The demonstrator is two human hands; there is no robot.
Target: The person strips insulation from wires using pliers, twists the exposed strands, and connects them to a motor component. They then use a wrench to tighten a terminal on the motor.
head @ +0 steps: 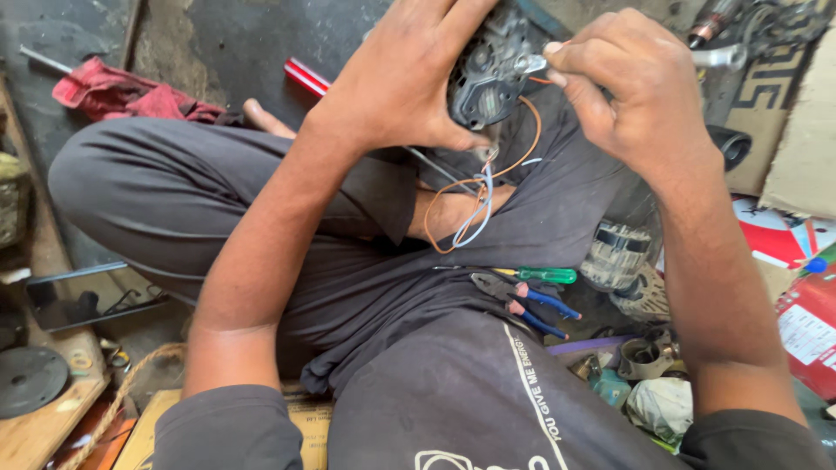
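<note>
Two bare hands meet over a dark grey motor part (489,70), held up above the person's crossed legs. The left hand (401,78) wraps the part from its left, fingers clamped on the casing and the thumb pressed along its lower edge, so most of the body is hidden under the palm and its top runs off the frame. The right hand (631,87) has its fingertips pinched together on a small silvery piece (533,63) at the part's right edge; what that piece is cannot be made out. Orange wires (514,161) and pale blue wires (479,213) loop down from below the left thumb, their upper ends lost behind the casing.

Below the hanging wires, on the dark cloth of the lap, lie a green-handled screwdriver (544,275) and blue-handled pliers (522,305), just beside each other. Under the right wrist sits a ribbed grey alternator (623,261), partly covered by the forearm. Beyond the left fingers a red-handled tool (305,77) pokes out, mostly blocked by the hand, and a red rag (122,96) lies well off to that side.
</note>
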